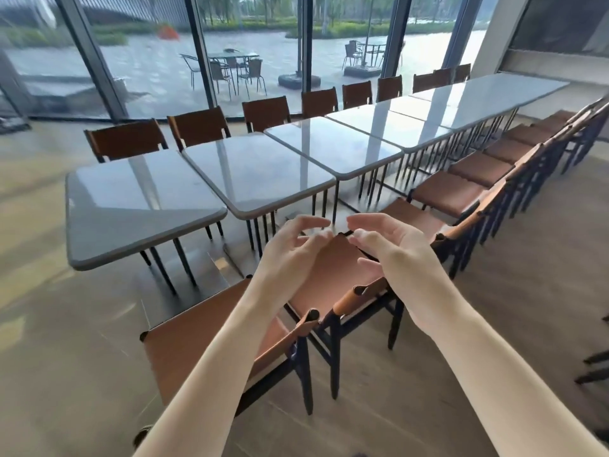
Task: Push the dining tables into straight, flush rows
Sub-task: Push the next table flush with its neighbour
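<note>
A row of grey, glossy dining tables (316, 150) runs diagonally through the frame, its long axis going from the lower left up to the upper right, where it ends near a pale wall. The nearest table (138, 202), at centre left, sits a little askew: its near edge juts further toward the bottom of the frame than that of the second table (257, 173), and a narrow wedge of gap shows between the two tops. The tables beyond look closer to flush, edge against edge. Brown-backed chairs (201, 127) line the far side of the row against the glass wall (158, 67), and a second line of brown chairs (474, 166) follows the near side toward the right edge. In the lower middle, both bare forearms reach up from the bottom of the frame. The left hand (290, 255) and right hand (392, 252) hover side by side over the seat of the closest chair (333, 268), fingers loosely curled and spread apart, gripping nothing and well short of any tabletop. Another chair (197, 338) stands just left of it, its back toward the camera.
</note>
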`<state>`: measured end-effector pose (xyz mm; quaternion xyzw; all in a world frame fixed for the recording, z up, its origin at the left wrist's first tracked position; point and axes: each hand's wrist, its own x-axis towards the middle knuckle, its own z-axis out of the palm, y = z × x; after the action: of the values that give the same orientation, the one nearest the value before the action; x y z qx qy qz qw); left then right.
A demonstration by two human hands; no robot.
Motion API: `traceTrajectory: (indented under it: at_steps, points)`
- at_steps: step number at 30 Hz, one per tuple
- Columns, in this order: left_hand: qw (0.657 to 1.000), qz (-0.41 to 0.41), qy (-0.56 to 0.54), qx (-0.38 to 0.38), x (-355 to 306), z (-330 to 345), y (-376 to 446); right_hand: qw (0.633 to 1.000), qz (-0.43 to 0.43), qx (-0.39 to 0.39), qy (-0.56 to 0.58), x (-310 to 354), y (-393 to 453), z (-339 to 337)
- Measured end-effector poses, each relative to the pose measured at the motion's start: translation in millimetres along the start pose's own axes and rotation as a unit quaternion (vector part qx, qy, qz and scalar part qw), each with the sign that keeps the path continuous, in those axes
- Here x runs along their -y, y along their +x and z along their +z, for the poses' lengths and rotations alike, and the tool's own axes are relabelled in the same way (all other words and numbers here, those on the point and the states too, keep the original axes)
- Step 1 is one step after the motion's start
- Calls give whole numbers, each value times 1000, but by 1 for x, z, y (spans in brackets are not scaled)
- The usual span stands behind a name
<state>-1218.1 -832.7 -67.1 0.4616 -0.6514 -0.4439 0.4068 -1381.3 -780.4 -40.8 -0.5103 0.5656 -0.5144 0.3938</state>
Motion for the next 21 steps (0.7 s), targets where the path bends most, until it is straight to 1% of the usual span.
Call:
traceTrajectory:
  at_steps: [5,12,18,21]
  points:
    - [1000,-5,-12,-8,0,27,53,1000,-2,21,-14,-9,56,-30]
    - [999,-12,-19,-44,-7,54,147,997,-19,58,-41,-5,166,-65]
    - [998,-35,9,-56,-1,59,204,995,-16,91,-24,-22,243,-68]
    - [995,-47,24,-81,9,56,233,994,-7,113,-7,-34,283,-59]
